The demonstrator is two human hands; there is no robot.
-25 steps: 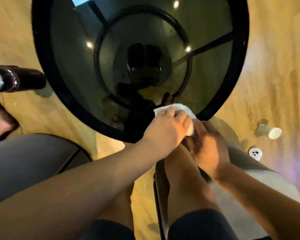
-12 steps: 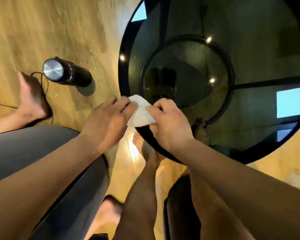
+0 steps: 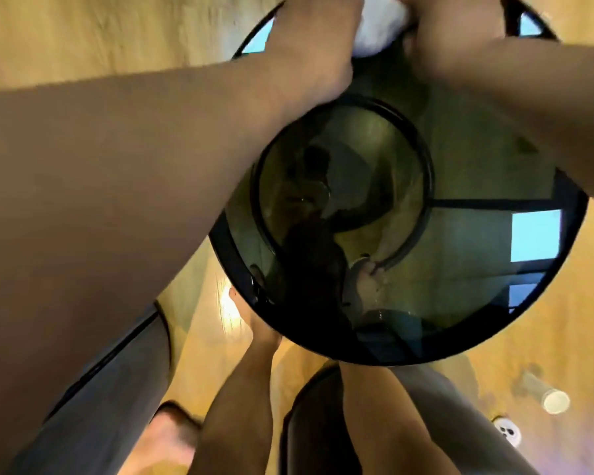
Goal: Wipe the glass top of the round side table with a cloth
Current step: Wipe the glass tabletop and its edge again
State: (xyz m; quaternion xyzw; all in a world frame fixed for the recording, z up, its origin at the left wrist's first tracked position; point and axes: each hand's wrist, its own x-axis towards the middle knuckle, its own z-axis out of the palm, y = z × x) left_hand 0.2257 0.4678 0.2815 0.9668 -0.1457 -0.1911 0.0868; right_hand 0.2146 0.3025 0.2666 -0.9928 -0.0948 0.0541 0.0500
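We work from a single view: the head-worn wide-angle camera looks steeply down from close above the glass top [image 3: 477, 186] of the round side table, with the wooden floor [image 3: 83, 36] around it. Both forearms [image 3: 117, 166] cross the frame at very close range, and the left hand [image 3: 309, 39], right hand [image 3: 460, 25] and cloth [image 3: 374, 25] lie at its top edge, partly cut off and blurred.

Glossy dark glass top [image 3: 477, 186], white cloth [image 3: 374, 25]
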